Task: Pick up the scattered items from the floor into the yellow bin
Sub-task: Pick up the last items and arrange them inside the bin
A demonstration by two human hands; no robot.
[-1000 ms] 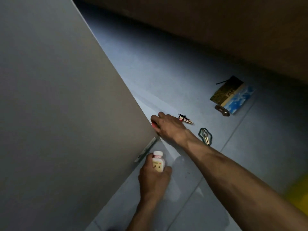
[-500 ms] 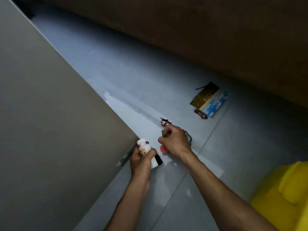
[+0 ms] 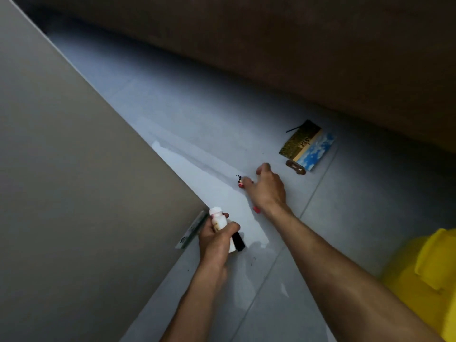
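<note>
Left hand (image 3: pixel 217 239) grips bottle (image 3: pixel 218 219); right hand (image 3: pixel 267 187) seemingly reaches figurine (image 3: pixel 239 181).

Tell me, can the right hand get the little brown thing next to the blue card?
Probably yes. The right hand is near the brown thing, with only bare floor between. But it already seems to hold a red item, so its grip may be full.

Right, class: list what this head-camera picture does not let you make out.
- Small red-and-black figure: partly hidden by the right hand, too small.
- Yellow plastic bin: cut off by the frame edge, blurred.
- Small white bottle: label hidden by the left hand.
</note>
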